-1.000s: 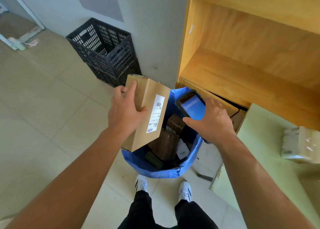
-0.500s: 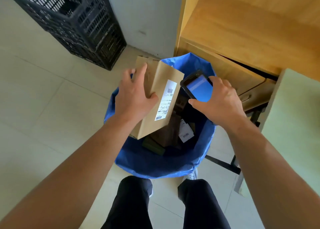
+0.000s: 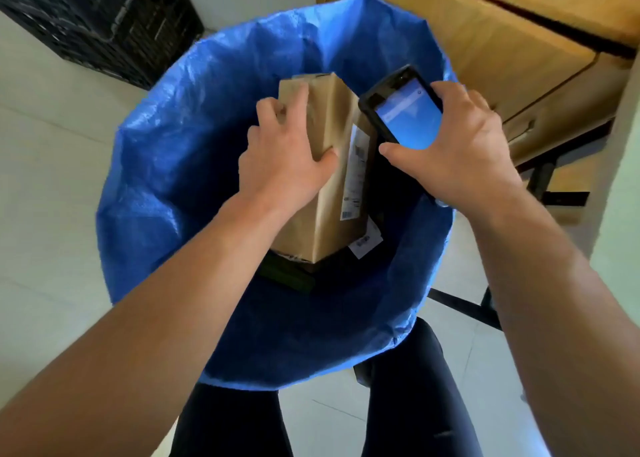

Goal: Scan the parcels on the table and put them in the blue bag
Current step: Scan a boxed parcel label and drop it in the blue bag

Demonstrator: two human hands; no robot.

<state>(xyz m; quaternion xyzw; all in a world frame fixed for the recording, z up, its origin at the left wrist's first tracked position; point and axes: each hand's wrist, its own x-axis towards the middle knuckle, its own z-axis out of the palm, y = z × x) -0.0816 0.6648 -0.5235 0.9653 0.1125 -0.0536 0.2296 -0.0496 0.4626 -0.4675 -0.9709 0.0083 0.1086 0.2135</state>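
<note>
The left hand [image 3: 284, 166] grips a brown cardboard parcel [image 3: 329, 207] near its upper end. The fingers curl over the far edge and the thumb presses flat on the near face. The parcel stands tilted under that hand, inside the mouth of the blue bag [image 3: 166, 166]. Its lower corner is down among the things already in there.

The right hand [image 3: 460, 152] is just beside the left one, over the right side of the bag. It holds a black handheld scanner [image 3: 405, 114], with the fingers wrapped round the far edge and the thumb lying along the lower rim of the lit blue screen. The scanner's near corner is close to the parcel's upper right edge, but I cannot tell whether they touch.

The parcel is a tall, plain box with clear tape on its top. A long white label [image 3: 356, 172] with barcodes runs down the side facing the scanner.

Beneath the parcel lie a dark green item [image 3: 287, 276] and another white barcode label [image 3: 365, 243]. The rest of the bag's contents are in shadow.

The bag is woven plastic and stands open on a pale tiled floor [image 3: 45, 179]. A black plastic crate [image 3: 104, 17] stands beyond it on the left, and a wooden cabinet [image 3: 502, 51] on the right.
</note>
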